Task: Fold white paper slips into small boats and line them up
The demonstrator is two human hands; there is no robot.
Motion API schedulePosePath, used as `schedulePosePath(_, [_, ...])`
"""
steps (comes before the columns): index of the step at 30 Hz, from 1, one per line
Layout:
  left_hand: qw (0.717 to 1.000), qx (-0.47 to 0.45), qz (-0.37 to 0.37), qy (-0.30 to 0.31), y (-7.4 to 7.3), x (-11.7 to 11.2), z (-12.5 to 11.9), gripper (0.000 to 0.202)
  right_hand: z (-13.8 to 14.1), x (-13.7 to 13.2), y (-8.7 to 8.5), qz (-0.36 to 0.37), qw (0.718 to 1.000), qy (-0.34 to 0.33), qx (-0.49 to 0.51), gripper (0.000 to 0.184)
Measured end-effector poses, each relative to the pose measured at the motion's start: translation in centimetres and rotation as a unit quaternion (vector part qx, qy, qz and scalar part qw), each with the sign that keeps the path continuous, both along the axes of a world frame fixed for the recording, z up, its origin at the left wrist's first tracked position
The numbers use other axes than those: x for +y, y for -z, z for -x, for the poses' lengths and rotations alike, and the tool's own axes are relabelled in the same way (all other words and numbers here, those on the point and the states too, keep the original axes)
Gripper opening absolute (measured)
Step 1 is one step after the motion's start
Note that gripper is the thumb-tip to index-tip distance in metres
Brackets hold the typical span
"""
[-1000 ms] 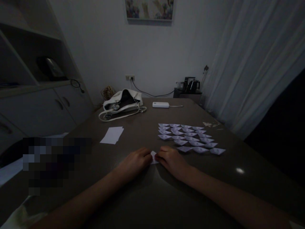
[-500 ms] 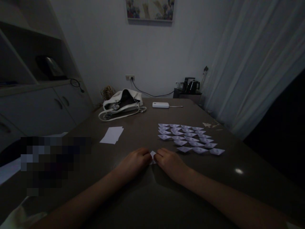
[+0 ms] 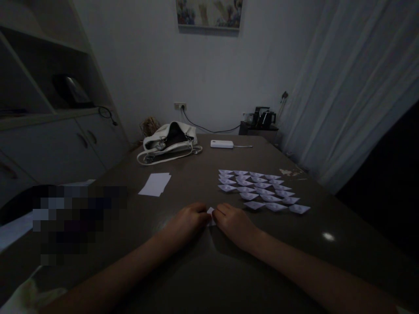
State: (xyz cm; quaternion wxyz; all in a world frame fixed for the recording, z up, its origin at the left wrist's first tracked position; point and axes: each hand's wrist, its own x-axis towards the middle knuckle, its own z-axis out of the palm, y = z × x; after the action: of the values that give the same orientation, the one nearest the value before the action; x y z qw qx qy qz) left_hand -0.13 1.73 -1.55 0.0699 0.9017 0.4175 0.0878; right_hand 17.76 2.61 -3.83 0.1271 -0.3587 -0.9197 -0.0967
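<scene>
Between my two hands is a small folded piece of white paper (image 3: 211, 217), its pointed top showing and its sides covered by fingers. My left hand (image 3: 191, 219) is closed on its left side, fingers curled. From the right, my right hand (image 3: 231, 221) grips the other side with fingers bent together. Several folded paper boats (image 3: 262, 191) stand in rows on the table beyond my right hand. Beyond my left hand lies a small stack of white paper sheets (image 3: 155, 184).
On the brown table (image 3: 196, 279) a white handbag (image 3: 170, 141) lies at the back left. A white power bank (image 3: 221, 144) with a short cable is at the far end. Scraps (image 3: 291, 172) lie near the right edge. At left, a blurred patch hides part of the scene.
The view has shifted slightly. Both hands stay on the folded paper in nearly the same pose; the boats, sheets and bag have not moved on the table.
</scene>
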Motion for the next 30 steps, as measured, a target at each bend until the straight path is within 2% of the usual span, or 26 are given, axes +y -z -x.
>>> schedulePosePath(8, [1.0,0.005,0.004,-0.004,-0.1,-0.1,-0.1,0.021,0.2,-0.2,-0.2,0.009,1.0,-0.007,-0.006,0.015])
schedulePosePath(17, [0.999,-0.044,-0.009,0.009,0.4,0.0,0.3,0.023,-0.7,-1.0,-2.0,0.105,0.992,-0.02,0.063,0.009])
schedulePosePath(21, [0.998,-0.056,-0.016,0.016,0.7,0.1,0.4,0.024,-1.1,-1.0,-2.3,0.127,0.987,-0.032,0.088,0.015])
schedulePosePath(30, [0.997,-0.075,-0.015,0.026,1.3,0.4,0.8,0.024,-1.3,-0.1,-1.5,0.178,0.972,-0.041,0.149,0.026])
